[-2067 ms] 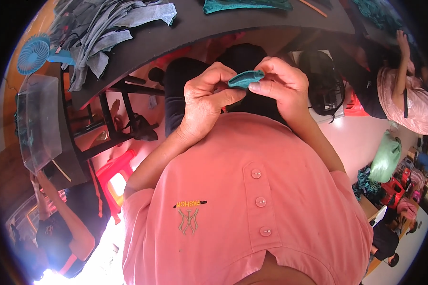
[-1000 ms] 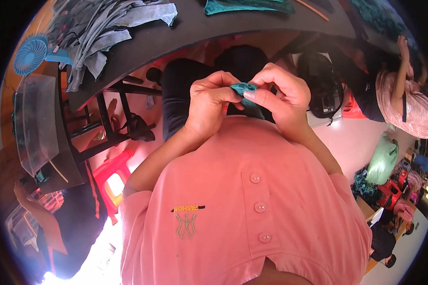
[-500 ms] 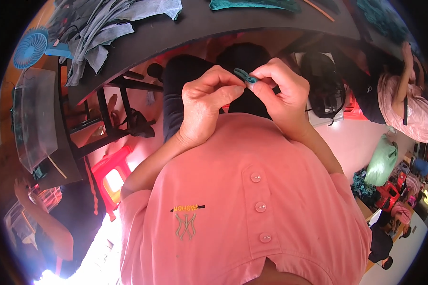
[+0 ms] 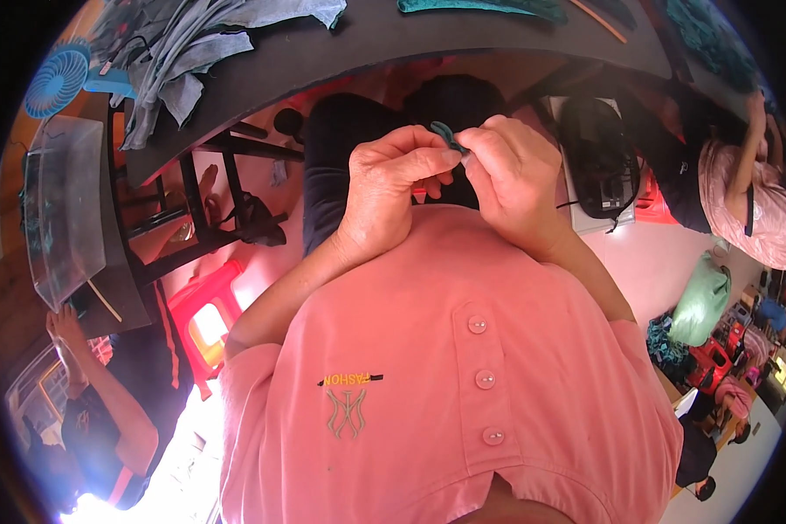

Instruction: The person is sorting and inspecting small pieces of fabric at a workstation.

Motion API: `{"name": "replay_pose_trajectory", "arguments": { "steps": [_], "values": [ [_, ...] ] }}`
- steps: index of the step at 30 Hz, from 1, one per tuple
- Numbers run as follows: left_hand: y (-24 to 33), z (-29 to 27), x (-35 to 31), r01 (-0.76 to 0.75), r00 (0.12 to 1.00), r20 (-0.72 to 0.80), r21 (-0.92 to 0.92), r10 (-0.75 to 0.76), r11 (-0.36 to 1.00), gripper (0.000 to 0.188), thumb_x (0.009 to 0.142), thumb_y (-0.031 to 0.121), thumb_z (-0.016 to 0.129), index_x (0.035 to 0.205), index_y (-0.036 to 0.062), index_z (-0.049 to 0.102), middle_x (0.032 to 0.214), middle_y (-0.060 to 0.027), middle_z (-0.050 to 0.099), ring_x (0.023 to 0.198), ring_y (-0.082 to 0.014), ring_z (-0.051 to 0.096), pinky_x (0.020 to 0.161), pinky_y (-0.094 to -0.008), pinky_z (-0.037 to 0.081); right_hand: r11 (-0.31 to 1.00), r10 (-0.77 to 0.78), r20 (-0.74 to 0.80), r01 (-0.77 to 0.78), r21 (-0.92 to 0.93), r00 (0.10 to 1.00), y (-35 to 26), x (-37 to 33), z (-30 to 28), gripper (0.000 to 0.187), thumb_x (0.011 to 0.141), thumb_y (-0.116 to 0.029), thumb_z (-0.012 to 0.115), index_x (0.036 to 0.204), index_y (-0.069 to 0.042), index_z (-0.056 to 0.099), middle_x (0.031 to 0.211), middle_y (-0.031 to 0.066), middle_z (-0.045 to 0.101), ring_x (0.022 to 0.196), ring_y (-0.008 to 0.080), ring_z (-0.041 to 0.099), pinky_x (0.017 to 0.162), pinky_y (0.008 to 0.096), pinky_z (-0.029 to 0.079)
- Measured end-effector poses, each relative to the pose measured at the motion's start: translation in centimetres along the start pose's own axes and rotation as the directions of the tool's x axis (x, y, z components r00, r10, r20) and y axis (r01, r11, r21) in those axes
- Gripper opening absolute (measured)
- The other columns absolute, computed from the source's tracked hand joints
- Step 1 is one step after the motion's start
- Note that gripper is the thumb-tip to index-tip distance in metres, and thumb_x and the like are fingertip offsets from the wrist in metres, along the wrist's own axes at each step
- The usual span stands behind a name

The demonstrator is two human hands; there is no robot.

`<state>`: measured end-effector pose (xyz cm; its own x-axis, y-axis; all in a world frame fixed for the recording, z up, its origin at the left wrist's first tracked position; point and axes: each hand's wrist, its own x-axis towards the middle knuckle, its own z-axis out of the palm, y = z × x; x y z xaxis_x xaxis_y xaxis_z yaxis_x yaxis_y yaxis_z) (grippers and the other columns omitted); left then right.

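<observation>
A small folded piece of dark green cloth is held up in front of my lap, between my two hands. My right hand is closed, its thumb and bent fingers pinching the lower end of the piece. From the other side my left hand meets it, thumb and index finger pressed together at the same end. The upper part of the cloth sticks out as a narrow loop above the fingertips. My fingers cover the rest.
A dark table curves across beyond my knees, bearing grey-green cloth strips, a teal cloth and a thin wooden stick. A blue fan and a clear plastic box are at left. Other people work on both sides.
Both hands have drawn closer together around the cloth, and my right fingers have curled further over it. Less of the cloth shows. At left, a co-worker's hands moved up toward the clear box.
</observation>
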<state>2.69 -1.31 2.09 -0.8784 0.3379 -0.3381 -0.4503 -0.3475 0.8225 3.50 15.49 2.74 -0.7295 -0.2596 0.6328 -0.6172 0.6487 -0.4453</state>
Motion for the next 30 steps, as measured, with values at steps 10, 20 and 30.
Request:
{"name": "replay_pose_trajectory", "arguments": {
  "steps": [10, 20, 30],
  "values": [
    [-0.4, 0.0, 0.4, 0.036, 0.999, 0.03, -0.203, -0.03, 0.979, 0.01, 0.078, 0.007, 0.066, 0.081, -0.002, 0.064, 0.072, -0.0071, 0.061, 0.061, -0.0144, 0.057, 0.056, -0.0261, 0.044, 0.993, 0.072, 0.05, -0.076, 0.089, 0.996, 0.2, -0.7, 0.2, 0.025, 0.067, 0.002, 0.067, 0.09, -0.004, 0.06, 0.075, 0.0074, 0.055, 0.066, 0.026, 0.057, 0.057, 0.036, 0.045],
    [-0.3, 1.1, -0.3, -0.299, 0.946, -0.135, -0.015, 0.294, 0.954, 0.012, 0.08, -0.009, 0.066, 0.087, -0.0001, 0.064, 0.084, -0.0051, 0.061, 0.065, -0.0076, 0.055, 0.057, -0.021, 0.044, 0.999, 0.027, 0.033, -0.028, 0.038, 0.999, 0.0, 0.0, -0.4, 0.022, 0.067, 0.002, 0.068, 0.087, -0.004, 0.06, 0.072, 0.0074, 0.055, 0.063, 0.0253, 0.056, 0.055, 0.0355, 0.043],
    [-0.6, -0.8, 0.3, -0.619, 0.782, 0.148, 0.296, 0.606, 0.727, 0.017, 0.082, -0.012, 0.066, 0.094, 0.0008, 0.066, 0.09, -0.0037, 0.059, 0.066, -0.0045, 0.051, 0.051, -0.0192, 0.04, 0.999, 0.009, 0.072, -0.012, 0.043, 0.997, -0.1, 0.3, -0.5, 0.02, 0.068, 0.002, 0.069, 0.085, -0.004, 0.06, 0.072, 0.0077, 0.056, 0.062, 0.0248, 0.056, 0.053, 0.0349, 0.042]
  ]
}}
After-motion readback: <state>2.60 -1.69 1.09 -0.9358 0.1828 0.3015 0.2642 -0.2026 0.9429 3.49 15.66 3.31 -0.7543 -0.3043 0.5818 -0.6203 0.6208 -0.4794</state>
